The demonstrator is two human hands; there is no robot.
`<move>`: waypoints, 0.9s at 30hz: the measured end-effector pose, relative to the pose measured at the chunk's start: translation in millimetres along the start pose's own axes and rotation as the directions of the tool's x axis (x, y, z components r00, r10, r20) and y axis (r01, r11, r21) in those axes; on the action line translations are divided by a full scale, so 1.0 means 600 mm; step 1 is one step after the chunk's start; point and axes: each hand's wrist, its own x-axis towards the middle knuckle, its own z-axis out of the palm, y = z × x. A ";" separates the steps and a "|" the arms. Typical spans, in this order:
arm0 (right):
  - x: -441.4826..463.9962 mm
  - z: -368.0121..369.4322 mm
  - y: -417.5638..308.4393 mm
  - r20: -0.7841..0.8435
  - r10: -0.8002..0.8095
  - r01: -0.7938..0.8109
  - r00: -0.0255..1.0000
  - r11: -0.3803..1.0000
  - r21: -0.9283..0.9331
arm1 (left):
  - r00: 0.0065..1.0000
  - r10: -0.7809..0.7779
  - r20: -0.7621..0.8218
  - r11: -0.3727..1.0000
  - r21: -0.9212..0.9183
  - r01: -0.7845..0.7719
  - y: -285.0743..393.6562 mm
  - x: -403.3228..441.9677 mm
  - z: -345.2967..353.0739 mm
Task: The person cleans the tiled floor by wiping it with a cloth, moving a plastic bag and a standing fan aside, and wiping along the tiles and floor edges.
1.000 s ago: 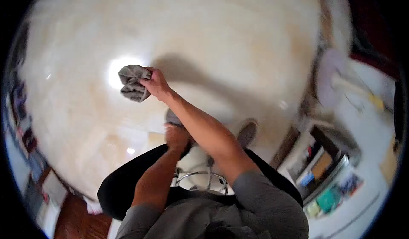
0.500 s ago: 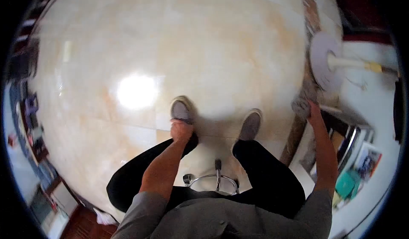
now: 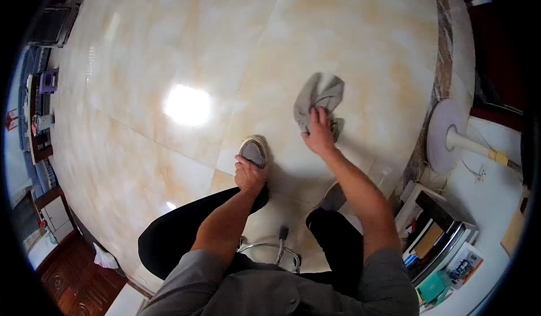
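My right hand [image 3: 320, 133] grips a crumpled grey cloth [image 3: 311, 97], which hangs loosely beyond the fingers over the floor. My left hand [image 3: 249, 174] is closed, its fingers curled, and lines up in view with the toe of my left shoe [image 3: 253, 151]. Whether it touches the shoe, or has anything in it, I cannot make out. My right shoe [image 3: 334, 196] is partly covered by my right forearm.
Glossy cream floor tiles [image 3: 186, 34] spread ahead. The chrome base of a chair [image 3: 280, 251] is beneath me. To the right stand a pale round disc on a pole [image 3: 445, 136] and a dark shelf unit [image 3: 442, 226]. Furniture [image 3: 42, 107] lines the left.
My right hand has swung inward from the right-hand furniture to the floor ahead, carrying the cloth. My left hand has shifted only slightly. The whole view has turned somewhat.
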 end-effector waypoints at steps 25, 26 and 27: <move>0.115 0.035 -0.212 0.391 -0.128 -0.410 0.911 -0.373 0.832 | 0.995 0.098 -0.012 0.995 0.024 -0.098 -0.017 0.027 0.033; 0.097 -0.007 -0.163 0.377 -0.124 -0.392 0.918 -0.426 0.816 | 0.996 0.082 -0.017 0.995 0.061 -0.081 0.003 0.011 0.000; 0.080 -0.037 -0.099 0.362 -0.088 -0.371 0.928 -0.304 0.878 | 0.994 0.094 -0.063 0.992 0.089 -0.089 0.003 0.008 0.014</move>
